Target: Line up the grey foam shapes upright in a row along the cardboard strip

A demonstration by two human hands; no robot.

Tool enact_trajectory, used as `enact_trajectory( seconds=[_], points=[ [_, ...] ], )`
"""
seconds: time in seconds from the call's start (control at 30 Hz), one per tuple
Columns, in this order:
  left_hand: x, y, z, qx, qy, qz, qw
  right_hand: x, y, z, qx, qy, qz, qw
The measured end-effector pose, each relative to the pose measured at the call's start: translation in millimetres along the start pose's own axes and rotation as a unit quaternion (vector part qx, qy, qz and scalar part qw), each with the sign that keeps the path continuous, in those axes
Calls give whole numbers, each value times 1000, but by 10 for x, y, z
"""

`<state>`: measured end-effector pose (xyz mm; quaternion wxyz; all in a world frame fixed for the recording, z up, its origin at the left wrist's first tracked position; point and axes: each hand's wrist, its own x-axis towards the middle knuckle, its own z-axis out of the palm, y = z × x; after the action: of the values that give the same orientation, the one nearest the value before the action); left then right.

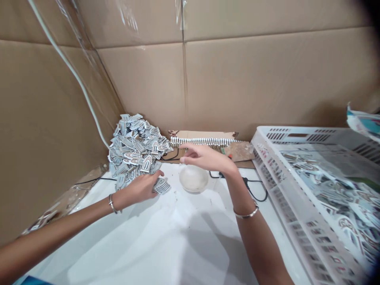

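A heap of flat grey-white arch-shaped cut-outs (135, 148) with reddish outlines lies against the cardboard corner. My left hand (139, 188) is at the heap's front edge, its fingers closed over a small stack of the same cut-outs (162, 186). My right hand (204, 156) reaches across with its fingers extended and holds nothing visible. It hangs just above a white bowl (193, 179) and close to a long row of cut-outs standing on edge (202, 141). A bangle circles each wrist.
A white slotted plastic crate (297, 136) full of similar pieces stands at the right. Cardboard walls (237, 79) close off the back and left of the white table top (148, 237). A black cable (255, 194) and a white hose (74, 75) run nearby.
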<state>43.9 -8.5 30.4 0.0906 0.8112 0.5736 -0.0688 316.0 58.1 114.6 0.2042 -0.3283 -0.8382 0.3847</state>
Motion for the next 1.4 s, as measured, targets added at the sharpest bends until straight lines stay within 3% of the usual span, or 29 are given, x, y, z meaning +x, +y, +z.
enact_trajectory(
  seconds=[0.2,0.37,0.47,0.57,0.63,0.8,0.93,1.4],
  points=[
    [82,-224,-450,-49,52,7,997,237,-21,468,106,-50,71,991],
    [273,-395,-893,-50,96,6,994,441,-54,870,219,53,133,965],
    [390,-400,-1053,-45,114,8,992,587,-131,985,346,116,147,919],
    [487,-332,-1134,-49,133,23,990,704,-205,982,434,164,160,871],
    [545,-259,-1161,-42,140,18,989,748,-225,938,458,180,172,854],
    [710,-47,-1192,-31,150,-2,988,790,-197,811,453,212,201,843],
    [878,101,-1195,-26,146,-26,989,812,-134,724,459,261,232,817],
    [1256,672,-1185,23,145,-50,988,804,292,505,529,340,213,747]
  ],
)
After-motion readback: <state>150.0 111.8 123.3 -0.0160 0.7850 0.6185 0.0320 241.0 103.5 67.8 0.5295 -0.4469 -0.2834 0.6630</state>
